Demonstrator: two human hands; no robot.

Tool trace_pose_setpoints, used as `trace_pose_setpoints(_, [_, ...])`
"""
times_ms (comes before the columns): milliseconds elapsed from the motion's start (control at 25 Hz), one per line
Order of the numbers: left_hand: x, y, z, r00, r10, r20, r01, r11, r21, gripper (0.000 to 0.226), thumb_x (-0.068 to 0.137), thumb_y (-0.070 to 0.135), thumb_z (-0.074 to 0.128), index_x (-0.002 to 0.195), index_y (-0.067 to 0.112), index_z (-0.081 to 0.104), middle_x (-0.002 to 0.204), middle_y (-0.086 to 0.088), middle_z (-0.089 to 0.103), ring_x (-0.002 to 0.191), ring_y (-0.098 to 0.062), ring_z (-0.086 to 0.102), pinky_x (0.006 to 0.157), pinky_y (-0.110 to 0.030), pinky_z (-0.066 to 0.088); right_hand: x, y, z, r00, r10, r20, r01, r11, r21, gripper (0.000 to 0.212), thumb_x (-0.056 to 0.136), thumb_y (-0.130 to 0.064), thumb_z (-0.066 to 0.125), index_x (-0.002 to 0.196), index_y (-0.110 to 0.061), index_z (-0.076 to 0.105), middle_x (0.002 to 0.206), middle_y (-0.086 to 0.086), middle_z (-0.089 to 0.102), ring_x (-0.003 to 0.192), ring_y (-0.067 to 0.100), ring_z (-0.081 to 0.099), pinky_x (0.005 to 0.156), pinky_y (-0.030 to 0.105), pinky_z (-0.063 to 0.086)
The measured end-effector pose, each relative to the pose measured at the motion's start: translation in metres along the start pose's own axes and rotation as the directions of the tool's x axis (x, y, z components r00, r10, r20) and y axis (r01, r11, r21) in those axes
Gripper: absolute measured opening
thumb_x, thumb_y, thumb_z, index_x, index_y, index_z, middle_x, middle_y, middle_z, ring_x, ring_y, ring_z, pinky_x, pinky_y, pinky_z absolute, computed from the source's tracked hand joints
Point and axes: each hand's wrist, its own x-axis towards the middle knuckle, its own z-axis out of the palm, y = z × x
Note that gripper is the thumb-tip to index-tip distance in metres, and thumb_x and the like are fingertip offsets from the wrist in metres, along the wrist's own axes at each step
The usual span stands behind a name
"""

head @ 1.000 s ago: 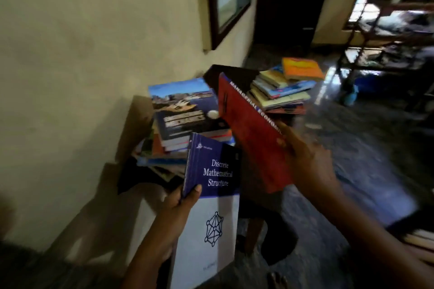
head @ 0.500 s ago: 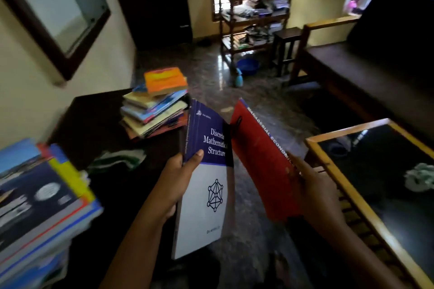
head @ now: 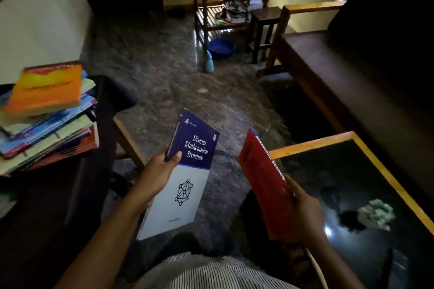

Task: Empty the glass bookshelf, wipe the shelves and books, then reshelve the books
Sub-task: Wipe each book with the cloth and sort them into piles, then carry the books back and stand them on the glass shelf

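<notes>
Left hand [head: 157, 178] gripped blue book [head: 195, 148], right hand [head: 305, 209] gripped red book [head: 263, 178]; both swung from stack [head: 47, 112] toward cloth [head: 375, 214] at right; wiping likely.

Blue-and-white paperback book [head: 185, 171]: front cover reads "Discrete Mathematical Structure". Thin red book [head: 263, 178]: spine reads "MANAGERIAL ECONOMI…", end hidden. Orange-covered book [head: 47, 88]: title blurred, unreadable.
</notes>
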Motion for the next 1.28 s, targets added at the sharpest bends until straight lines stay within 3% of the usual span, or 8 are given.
trace_pose_setpoints(160, [0.065, 0.006, -0.012, 0.989, -0.080, -0.125, 0.068, 0.993, -0.099, 0.012, 0.098, 0.020, 0.044, 0.097, 0.019, 0.056, 0.084, -0.004, 0.066, 0.073, -0.017, 0.062, 0.064, -0.029, 0.049, 0.094, -0.035, 0.018, 0.996, -0.083, 0.042, 0.083, 0.997, 0.001, 0.050, 0.089, -0.005, 0.051, 0.133, -0.029, 0.049, 0.100, 0.016, 0.069, 0.092, 0.029, 0.065, 0.069, 0.028, 0.039])
trace_pose_setpoints(360, [0.205, 0.039, -0.055, 0.949, -0.089, -0.303, 0.035, 0.983, -0.177, 0.016, 0.097, 0.023, 0.050, 0.099, 0.015, 0.063, 0.095, -0.011, 0.068, 0.091, -0.031, 0.064, 0.091, -0.050, 0.049, 0.253, -0.150, 0.055, 0.954, -0.281, 0.105, 0.286, 0.958, -0.032, 0.050, 0.088, -0.009, 0.052, 0.134, -0.029, 0.047, 0.103, 0.015, 0.069, 0.096, 0.026, 0.065, 0.074, 0.032, 0.043])
trace_pose_setpoints(520, [0.307, 0.089, -0.099, 0.890, -0.091, -0.447, -0.022, 0.970, -0.242, 0.026, 0.086, 0.041, 0.060, 0.093, 0.016, 0.065, 0.100, -0.015, 0.070, 0.095, -0.033, 0.065, 0.093, -0.054, 0.048, 0.358, -0.260, 0.069, 0.894, -0.437, 0.099, 0.438, 0.899, 0.009, 0.053, 0.088, -0.008, 0.053, 0.136, -0.030, 0.047, 0.106, 0.008, 0.069, 0.095, 0.021, 0.065, 0.077, 0.027, 0.044])
trace_pose_setpoints(720, [0.402, 0.156, -0.155, 0.791, -0.076, -0.607, -0.149, 0.939, -0.311, 0.014, 0.098, 0.021, 0.046, 0.095, 0.015, 0.058, 0.083, -0.007, 0.067, 0.068, -0.019, 0.065, 0.064, -0.028, 0.053, 0.475, -0.391, 0.092, 0.769, -0.636, 0.073, 0.629, 0.771, 0.099, 0.051, 0.088, -0.009, 0.052, 0.135, -0.029, 0.047, 0.106, 0.007, 0.069, 0.098, 0.024, 0.064, 0.078, 0.028, 0.042])
trace_pose_setpoints(840, [0.444, 0.181, -0.194, 0.702, -0.096, -0.705, -0.177, 0.936, -0.304, 0.015, 0.098, 0.022, 0.045, 0.091, 0.016, 0.057, 0.080, -0.006, 0.065, 0.068, -0.019, 0.061, 0.057, -0.024, 0.052, 0.535, -0.463, 0.123, 0.639, -0.766, 0.071, 0.753, 0.642, 0.146, 0.045, 0.087, -0.018, 0.049, 0.130, -0.028, 0.053, 0.104, 0.012, 0.070, 0.096, 0.030, 0.066, 0.081, 0.041, 0.050])
trace_pose_setpoints(1040, [0.511, 0.223, -0.268, 0.457, -0.104, -0.883, -0.269, 0.930, -0.249, 0.032, 0.097, 0.032, 0.048, 0.113, 0.005, 0.057, 0.100, -0.020, 0.066, 0.089, -0.036, 0.064, 0.083, -0.049, 0.052, 0.620, -0.609, 0.167, 0.387, -0.918, 0.092, 0.880, 0.397, 0.259, 0.036, 0.093, -0.015, 0.051, 0.129, -0.020, 0.055, 0.093, 0.022, 0.070, 0.079, 0.033, 0.067, 0.065, 0.033, 0.044])
trace_pose_setpoints(1160, [0.533, 0.246, -0.306, 0.296, -0.135, -0.946, -0.321, 0.918, -0.232, 0.026, 0.097, 0.032, 0.045, 0.107, 0.011, 0.056, 0.089, -0.013, 0.066, 0.075, -0.027, 0.063, 0.071, -0.037, 0.052, 0.643, -0.687, 0.187, 0.212, -0.973, 0.090, 0.876, 0.230, 0.425, 0.040, 0.094, -0.029, 0.040, 0.130, -0.018, 0.053, 0.100, 0.018, 0.070, 0.079, 0.024, 0.065, 0.061, 0.013, 0.032])
trace_pose_setpoints(1280, [0.551, 0.264, -0.348, 0.143, -0.160, -0.977, -0.399, 0.894, -0.205, 0.028, 0.097, 0.036, 0.043, 0.109, 0.014, 0.056, 0.089, -0.007, 0.065, 0.075, -0.020, 0.063, 0.068, -0.031, 0.051, 0.642, -0.773, 0.207, 0.017, -0.989, 0.149, 0.856, 0.092, 0.509, 0.041, 0.098, -0.028, 0.037, 0.139, -0.025, 0.039, 0.117, 0.000, 0.062, 0.094, 0.020, 0.064, 0.079, 0.017, 0.041])
